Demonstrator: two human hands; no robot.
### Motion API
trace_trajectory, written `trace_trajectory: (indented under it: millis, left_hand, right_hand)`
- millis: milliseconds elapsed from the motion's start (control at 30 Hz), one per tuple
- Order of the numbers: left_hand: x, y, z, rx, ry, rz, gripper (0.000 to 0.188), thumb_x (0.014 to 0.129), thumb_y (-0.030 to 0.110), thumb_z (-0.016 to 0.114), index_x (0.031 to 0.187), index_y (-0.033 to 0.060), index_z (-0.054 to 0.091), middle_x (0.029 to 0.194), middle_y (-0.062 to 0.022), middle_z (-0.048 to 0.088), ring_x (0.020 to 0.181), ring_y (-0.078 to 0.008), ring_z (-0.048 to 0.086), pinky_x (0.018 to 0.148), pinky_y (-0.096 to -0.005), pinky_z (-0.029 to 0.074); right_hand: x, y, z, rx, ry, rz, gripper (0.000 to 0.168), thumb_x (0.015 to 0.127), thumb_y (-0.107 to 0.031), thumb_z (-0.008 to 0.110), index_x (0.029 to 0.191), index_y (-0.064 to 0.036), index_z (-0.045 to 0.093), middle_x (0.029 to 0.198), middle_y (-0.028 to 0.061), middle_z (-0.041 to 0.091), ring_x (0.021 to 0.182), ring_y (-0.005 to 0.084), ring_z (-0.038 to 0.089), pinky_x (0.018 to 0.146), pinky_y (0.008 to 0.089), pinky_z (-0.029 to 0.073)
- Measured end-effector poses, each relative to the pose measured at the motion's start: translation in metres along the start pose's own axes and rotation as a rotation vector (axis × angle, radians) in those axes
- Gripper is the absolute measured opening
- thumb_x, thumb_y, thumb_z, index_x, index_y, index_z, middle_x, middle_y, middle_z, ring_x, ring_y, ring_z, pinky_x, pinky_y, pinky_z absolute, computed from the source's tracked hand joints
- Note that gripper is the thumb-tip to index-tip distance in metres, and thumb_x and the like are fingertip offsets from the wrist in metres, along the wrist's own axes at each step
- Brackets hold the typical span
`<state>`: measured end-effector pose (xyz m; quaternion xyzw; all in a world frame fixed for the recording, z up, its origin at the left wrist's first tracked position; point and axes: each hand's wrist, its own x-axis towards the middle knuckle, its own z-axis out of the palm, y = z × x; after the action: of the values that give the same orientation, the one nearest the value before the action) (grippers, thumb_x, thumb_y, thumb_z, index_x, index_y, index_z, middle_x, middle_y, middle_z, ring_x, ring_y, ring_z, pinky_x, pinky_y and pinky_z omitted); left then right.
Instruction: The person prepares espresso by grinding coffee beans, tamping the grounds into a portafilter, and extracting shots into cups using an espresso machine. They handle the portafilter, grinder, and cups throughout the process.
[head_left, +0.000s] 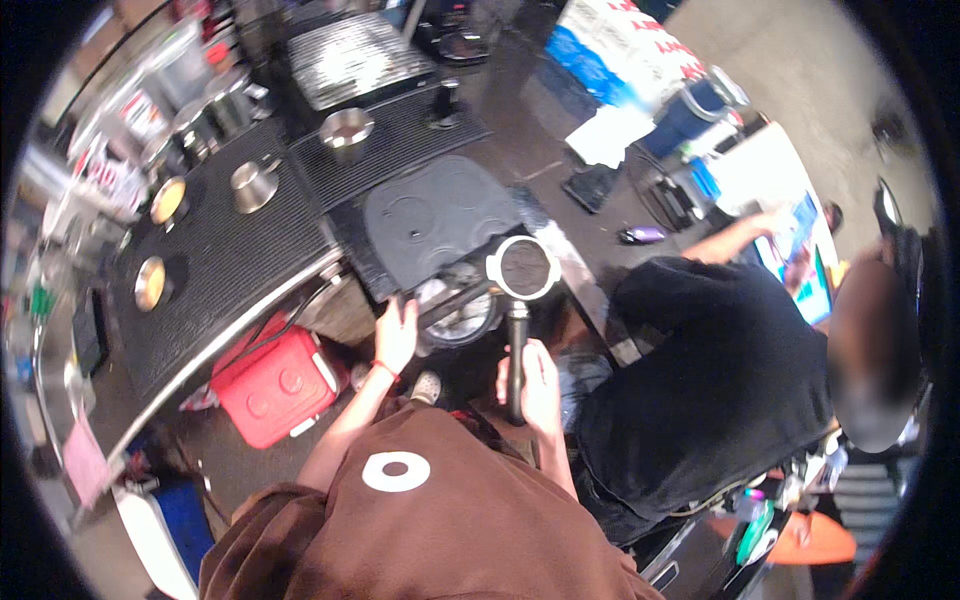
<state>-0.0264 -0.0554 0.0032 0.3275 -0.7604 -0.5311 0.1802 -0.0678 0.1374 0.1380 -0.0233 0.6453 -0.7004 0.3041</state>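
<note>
My right hand (536, 386) grips the dark handle of a portafilter (517, 352). Its round metal head points away from me, and the basket holds dark coffee grounds (526, 268). At the counter's front edge is my left hand (396, 334), wearing a red band at the wrist. Its fingers are by the end of a dark bar (457, 300); whether they grip it is unclear. Below the bar sits a round bin with a pale liner (461, 321). Just beyond lies a grey rubber mat (442, 214) with moulded round shapes.
A steel pitcher (255, 186) and two cups (151, 283) stand on a black ribbed mat (217, 255). An espresso machine (360, 56) is at the back. A red cooler (277, 386) sits below left. Close on my right, a person in black (697, 390) reaches toward a screen (806, 277).
</note>
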Motion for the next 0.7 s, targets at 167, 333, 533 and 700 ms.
trace_trajectory:
  millis: [167,333,533,700]
  left_hand:
    - [-0.010,0.008,0.000,-0.122,-0.050,0.011,0.034,0.088,0.021,0.050,0.116,0.0004,0.051,0.098,-0.0203,0.062,0.088,-0.0231,0.062,0.075,-0.0320,0.046]
    - [-0.024,-0.001,0.006,-0.124,-0.007,0.106,0.025,0.086,0.021,0.052,0.102,0.0017,0.055,0.063,-0.0179,0.057,0.052,-0.0252,0.058,0.051,-0.0343,0.043]
    - [-0.022,-0.005,0.009,-0.162,0.004,0.174,0.029,0.086,0.020,0.052,0.107,0.0012,0.053,0.068,-0.0208,0.059,0.053,-0.0262,0.060,0.051,-0.0342,0.045]
    - [-0.022,0.001,0.006,-0.133,-0.065,0.042,0.033,0.086,0.019,0.052,0.113,-0.0005,0.050,0.079,-0.0200,0.061,0.069,-0.0250,0.062,0.063,-0.0334,0.047]
  right_hand:
    - [0.013,0.064,-0.023,-0.489,0.242,-0.225,0.024,0.087,-0.017,0.056,0.102,0.002,0.055,0.068,0.0031,0.058,0.055,0.0079,0.052,0.048,0.0206,0.041]
    - [0.016,0.080,-0.030,-0.906,0.320,-0.404,0.029,0.080,-0.020,0.063,0.099,0.002,0.058,0.072,0.0112,0.063,0.061,0.0172,0.058,0.056,0.0295,0.045]
    - [0.030,0.076,-0.031,-1.183,0.399,-0.592,0.025,0.078,-0.020,0.063,0.092,-0.001,0.056,0.081,0.0177,0.060,0.072,0.0356,0.059,0.063,0.0405,0.046]
    - [0.042,0.075,-0.032,-1.187,0.354,-0.288,0.028,0.080,-0.022,0.059,0.099,-0.005,0.046,0.083,0.0182,0.060,0.075,0.0399,0.058,0.067,0.0467,0.045]
